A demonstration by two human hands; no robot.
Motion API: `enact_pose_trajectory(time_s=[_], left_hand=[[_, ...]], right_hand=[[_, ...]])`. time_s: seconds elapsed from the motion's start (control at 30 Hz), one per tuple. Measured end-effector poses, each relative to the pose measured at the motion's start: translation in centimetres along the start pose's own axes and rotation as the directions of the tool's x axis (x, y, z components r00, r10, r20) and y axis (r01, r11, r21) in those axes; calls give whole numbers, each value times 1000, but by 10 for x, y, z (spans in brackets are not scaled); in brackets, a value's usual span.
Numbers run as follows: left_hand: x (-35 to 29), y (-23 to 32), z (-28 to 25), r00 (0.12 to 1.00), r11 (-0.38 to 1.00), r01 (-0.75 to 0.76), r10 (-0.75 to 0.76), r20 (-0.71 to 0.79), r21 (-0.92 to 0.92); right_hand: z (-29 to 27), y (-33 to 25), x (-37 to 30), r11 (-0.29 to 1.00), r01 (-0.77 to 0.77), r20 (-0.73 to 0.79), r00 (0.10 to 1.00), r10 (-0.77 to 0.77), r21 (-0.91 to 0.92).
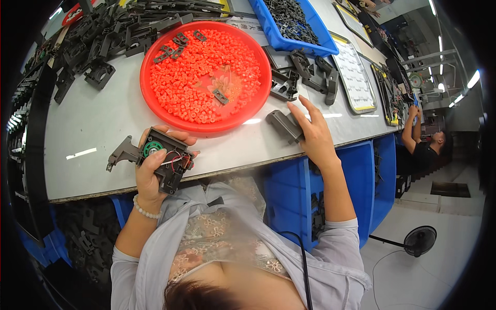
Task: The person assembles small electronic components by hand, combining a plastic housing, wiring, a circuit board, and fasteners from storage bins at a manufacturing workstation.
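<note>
My left hand (148,175) is closed around a dark grey plastic housing (168,181) with a curved arm jutting out to the left. Inside the housing sit a green round part (152,148) and red and white wires; my thumb rests across it. My right hand (318,137) is over the table's front edge, its index and middle fingers stretched out and apart. Right beside it, against its palm side, is a grey block-shaped plastic cover (283,126); the thumb is hidden. Beyond both hands stands a round red tray (206,126) of small orange-red plastic pieces (175,88).
Several small dark clips (220,96) lie in the tray. Dark plastic parts are heaped at the back left (111,41) and right (323,77). A blue bin (330,49) of black parts stands behind. Blue crates (289,201) sit below the edge. Another person (429,150) works far right.
</note>
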State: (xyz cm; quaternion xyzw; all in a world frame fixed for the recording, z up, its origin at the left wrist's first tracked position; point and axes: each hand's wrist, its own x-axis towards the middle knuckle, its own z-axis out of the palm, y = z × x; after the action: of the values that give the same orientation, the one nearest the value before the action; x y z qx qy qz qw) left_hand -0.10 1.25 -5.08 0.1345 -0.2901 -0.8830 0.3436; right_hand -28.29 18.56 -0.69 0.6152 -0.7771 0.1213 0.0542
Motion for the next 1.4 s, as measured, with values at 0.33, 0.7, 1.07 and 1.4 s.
enact_pose_trajectory(time_s=[0.33,0.7,1.07,1.4], left_hand=[[-1,-1,1,1000,1000,2,-2,-6,29],[-4,1,0,1000,999,-6,7,-24,40],[0,-1,2,1000,998,-4,4,-10,67],[0,3,-2,1000,998,19,-20,-13,-52]], right_hand=[[-21,-1,13,998,26,258,965,-39,54],[-12,-21,19,936,-351,141,928,344,30],[2,-59,27,943,-325,74,944,320,71],[3,-65,14,672,-260,-112,882,458,693]])
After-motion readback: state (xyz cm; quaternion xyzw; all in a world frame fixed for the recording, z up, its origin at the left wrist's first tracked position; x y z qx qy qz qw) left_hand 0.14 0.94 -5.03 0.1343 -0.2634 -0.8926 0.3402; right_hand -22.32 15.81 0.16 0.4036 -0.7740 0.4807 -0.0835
